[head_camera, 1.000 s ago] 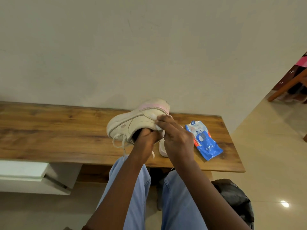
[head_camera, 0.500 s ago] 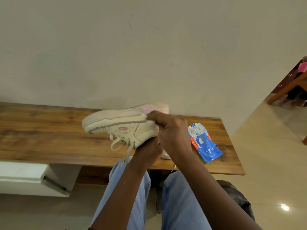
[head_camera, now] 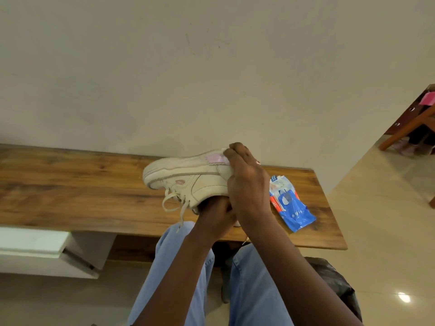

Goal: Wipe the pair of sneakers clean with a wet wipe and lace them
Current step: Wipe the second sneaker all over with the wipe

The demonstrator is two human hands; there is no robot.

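L hand (head_camera: 215, 218) grip clamped on sneaker (head_camera: 188, 177), R hand (head_camera: 247, 184) grip pinching wipe (head_camera: 226, 153) against it.

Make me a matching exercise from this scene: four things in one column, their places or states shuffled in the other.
Things:
1. cream leather sneaker with pink heel patch
2. blue plastic wet-wipe packet
3. right hand
4. left hand

States:
A. lies on the brown wooden table
B. holds the sneaker from below
C. held up, laces dangling
D. presses a white wipe on the heel

Pairs: 1-C, 2-A, 3-D, 4-B
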